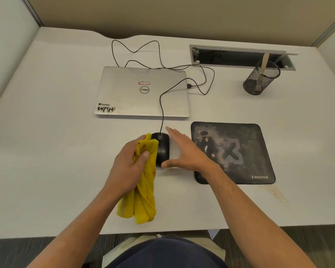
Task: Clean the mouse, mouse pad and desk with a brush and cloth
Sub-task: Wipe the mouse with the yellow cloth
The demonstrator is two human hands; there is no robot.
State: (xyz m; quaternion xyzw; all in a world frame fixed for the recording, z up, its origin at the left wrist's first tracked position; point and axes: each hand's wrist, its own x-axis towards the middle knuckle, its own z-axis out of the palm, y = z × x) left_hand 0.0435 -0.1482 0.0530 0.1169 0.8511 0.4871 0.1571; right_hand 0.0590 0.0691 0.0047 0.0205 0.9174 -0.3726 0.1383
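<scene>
Head camera, looking down at a pale desk (56, 151): your left hand (128, 167) is closed around a bunched yellow cloth (143, 182), thumb pressed across its folds, with the cloth's upper end lying against the left side of a black wired mouse (162, 149) and its lower end hanging toward the desk's near edge. Your right hand (184, 151) is spread flat and open just right of the mouse, fingers pointing away from you, thumb tip touching the mouse's near right corner and gripping nothing. The mouse sits on the bare desk, between your hands and just left of the mouse pad (234, 153), not on it. The dark pad, marked "sounce" at its near right corner, carries a worn X design and several small bits of debris on its left half. Behind the mouse lies a closed silver laptop (141, 91) bearing stickers; the mouse cable (162, 105) runs across its lid and loops over the desk beyond. At far right a black mesh pen cup (261, 78) holds a pale wooden handle (264, 60), standing in front of a cable hatch (240, 57) with its lid open. Brownish specks mark the desk near the pad's near right corner.
</scene>
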